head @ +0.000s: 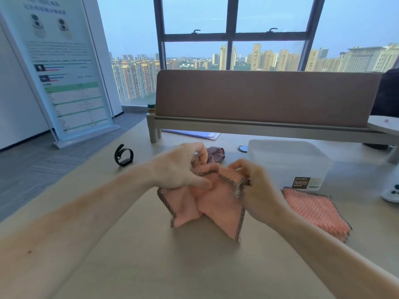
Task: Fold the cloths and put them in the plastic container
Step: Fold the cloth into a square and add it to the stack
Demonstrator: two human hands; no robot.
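Note:
A pink cloth with a dark stitched edge hangs crumpled above the table, held up by both hands. My left hand pinches its upper left edge and my right hand pinches its upper right edge. The cloth's lower corners droop onto the tabletop. A second pink cloth lies flat on the table to the right, just in front of the clear plastic container with a dark label. A purplish cloth sits bunched behind my left hand, partly hidden.
A black wristband lies at the table's left. A brown desk divider on a raised shelf runs across the back, papers beneath it. A white device sits at the right edge. A small round object lies beside the container.

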